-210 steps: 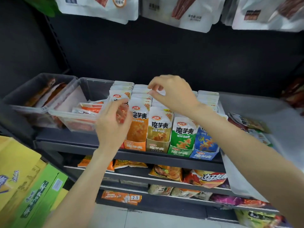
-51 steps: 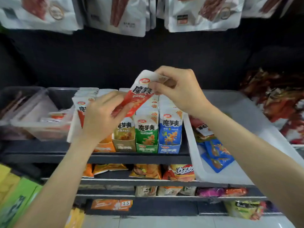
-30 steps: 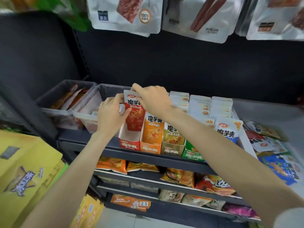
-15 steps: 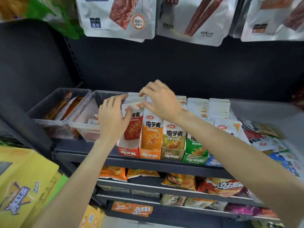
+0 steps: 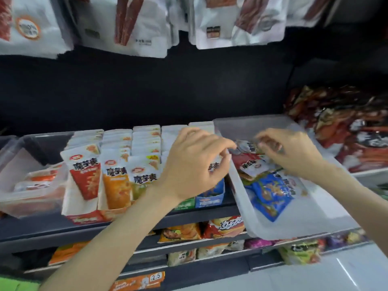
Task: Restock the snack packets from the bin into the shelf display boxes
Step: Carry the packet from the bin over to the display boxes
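A row of display boxes (image 5: 210,201) on the dark shelf holds upright snack packets: red (image 5: 84,175), orange (image 5: 115,181), then further colours to the right. Beside them on the right stands a white plastic bin (image 5: 240,198) with loose red (image 5: 249,164) and blue packets (image 5: 270,194). My left hand (image 5: 195,162) hovers over the rightmost boxes by the bin's left wall, fingers loosely curled and holding nothing. My right hand (image 5: 291,152) reaches into the bin with bent fingers over a white packet (image 5: 247,147); motion blur hides whether it grips it.
A clear tub (image 5: 31,185) with orange packets sits left of the boxes. Large white bags (image 5: 136,24) hang overhead. Dark red packets (image 5: 346,127) are piled right of the bin. Lower shelves carry chip bags (image 5: 222,225) and a price tag (image 5: 156,277).
Both hands left the red packet standing in the leftmost box and moved right. My right hand now reaches into the bin, my left hand is beside it, and the view has swung right.
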